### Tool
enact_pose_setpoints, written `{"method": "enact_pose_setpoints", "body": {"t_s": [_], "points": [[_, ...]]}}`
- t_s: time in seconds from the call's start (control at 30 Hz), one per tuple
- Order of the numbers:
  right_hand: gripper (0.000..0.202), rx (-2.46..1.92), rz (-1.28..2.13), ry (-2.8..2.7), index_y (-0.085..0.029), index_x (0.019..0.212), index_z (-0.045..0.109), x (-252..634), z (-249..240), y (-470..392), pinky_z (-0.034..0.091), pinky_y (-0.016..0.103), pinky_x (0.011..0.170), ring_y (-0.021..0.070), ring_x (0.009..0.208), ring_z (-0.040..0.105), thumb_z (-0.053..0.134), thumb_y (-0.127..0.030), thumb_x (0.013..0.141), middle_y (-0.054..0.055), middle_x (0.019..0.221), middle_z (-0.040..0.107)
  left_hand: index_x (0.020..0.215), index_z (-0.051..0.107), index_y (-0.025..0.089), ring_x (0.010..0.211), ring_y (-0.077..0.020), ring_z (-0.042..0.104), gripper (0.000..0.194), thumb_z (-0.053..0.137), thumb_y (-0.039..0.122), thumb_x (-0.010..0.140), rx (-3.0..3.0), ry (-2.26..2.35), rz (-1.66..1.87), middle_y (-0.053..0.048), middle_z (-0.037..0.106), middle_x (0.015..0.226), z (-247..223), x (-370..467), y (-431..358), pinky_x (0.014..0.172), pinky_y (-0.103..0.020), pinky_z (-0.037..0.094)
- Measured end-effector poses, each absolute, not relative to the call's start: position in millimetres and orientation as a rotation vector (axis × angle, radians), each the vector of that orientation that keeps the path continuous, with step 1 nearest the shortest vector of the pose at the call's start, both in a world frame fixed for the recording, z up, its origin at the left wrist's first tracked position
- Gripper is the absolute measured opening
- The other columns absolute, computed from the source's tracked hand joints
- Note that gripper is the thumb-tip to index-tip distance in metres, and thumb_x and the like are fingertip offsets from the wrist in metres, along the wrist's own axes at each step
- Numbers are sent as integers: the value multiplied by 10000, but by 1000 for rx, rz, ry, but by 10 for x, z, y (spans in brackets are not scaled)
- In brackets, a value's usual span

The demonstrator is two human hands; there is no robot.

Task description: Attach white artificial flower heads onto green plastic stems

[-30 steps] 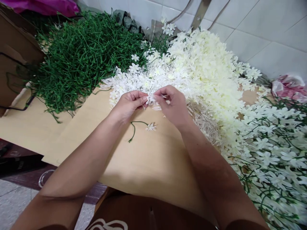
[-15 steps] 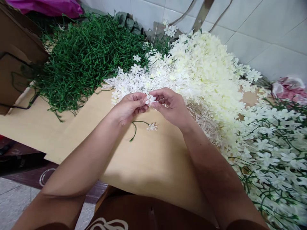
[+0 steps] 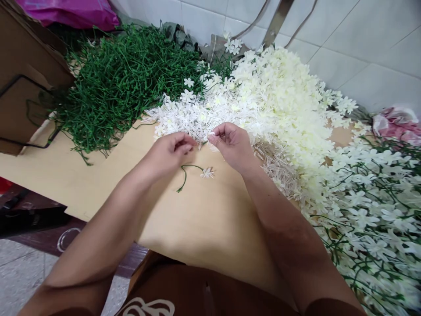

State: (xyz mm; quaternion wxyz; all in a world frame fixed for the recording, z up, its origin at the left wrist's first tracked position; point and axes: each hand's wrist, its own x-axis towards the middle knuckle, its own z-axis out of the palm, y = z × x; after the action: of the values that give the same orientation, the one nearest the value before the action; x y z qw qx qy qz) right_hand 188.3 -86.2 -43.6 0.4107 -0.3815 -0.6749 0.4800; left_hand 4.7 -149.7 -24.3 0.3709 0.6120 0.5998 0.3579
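1. Head view, far left: a cardboard box beside a heap of green stems
2. Left hand is curled with fingers pinched narrow, holding a green stem with a white flower lying on the wooden board
3. Right hand pinches something small; what it is cannot be told
4. White blossom pile crowds behind both hands
5. Finished flower stems lie right

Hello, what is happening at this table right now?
A person sits at a pale wooden board, working with small white plastic flowers. The left hand is curled over a thin green stem with one flower. The right hand pinches something tiny at the edge of the loose white flower pile. A heap of bare green stems lies behind, and cream flowers to the right.
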Motion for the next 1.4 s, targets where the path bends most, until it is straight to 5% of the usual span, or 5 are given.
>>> {"method": "enact_pose_setpoints", "body": {"t_s": [0.23, 0.4, 0.8, 1.17, 1.4], "points": [[510, -887, 1633, -1515, -188, 707, 546, 1885, -657, -822, 486, 264, 633, 93, 626, 562, 772, -625, 574, -32, 646, 589, 1034, 685, 236, 1015, -194, 555, 290, 468, 133, 870, 2270, 1265, 410, -74, 615, 1092, -338, -249, -2060, 860, -303, 449], [522, -960, 1657, -1516, -175, 697, 574, 1856, -677, -878, 410, 241, 579, 79, 596, 503, 810, -607, 523, -34, 639, 585, 778, 652, 174, 901, -168, 559, 218, 472, 98, 874, 2366, 1203, 532, -50, 605, 899, -522, -89, -1875, 860, -311, 435], [517, -898, 1686, -1513, -173, 691, 595, 1867, -697, -848, 454, 246, 614, 79, 600, 552, 814, -607, 515, -35, 631, 617, 752, 649, 172, 843, -166, 528, 188, 515, 171, 884, 2499, 946, 470, -64, 580, 863, -472, 141, -1624, 799, -288, 422], [361, -729, 1712, -1291, -206, 697, 647, 1947, -474, -883, 510, 226, 631, 78, 610, 603, 866, -458, 560, -54, 627, 649, 764, 563, 155, 633, -98, 493, 427, 769, 514, 663, 1232, 1093, 1186, 16, 551, 666, -374, 267, -1413, 627, -223, 402], [322, -721, 1812, -1277, -194, 699, 655, 1914, -509, -901, 561, 236, 675, 71, 613, 621, 863, -416, 591, -53, 644, 655, 737, 620, 153, 615, -92, 492, 436, 816, 514, 592, 1059, 1109, 1198, 15, 598, 663, -432, 305, -1339, 642, -239, 403]]}}
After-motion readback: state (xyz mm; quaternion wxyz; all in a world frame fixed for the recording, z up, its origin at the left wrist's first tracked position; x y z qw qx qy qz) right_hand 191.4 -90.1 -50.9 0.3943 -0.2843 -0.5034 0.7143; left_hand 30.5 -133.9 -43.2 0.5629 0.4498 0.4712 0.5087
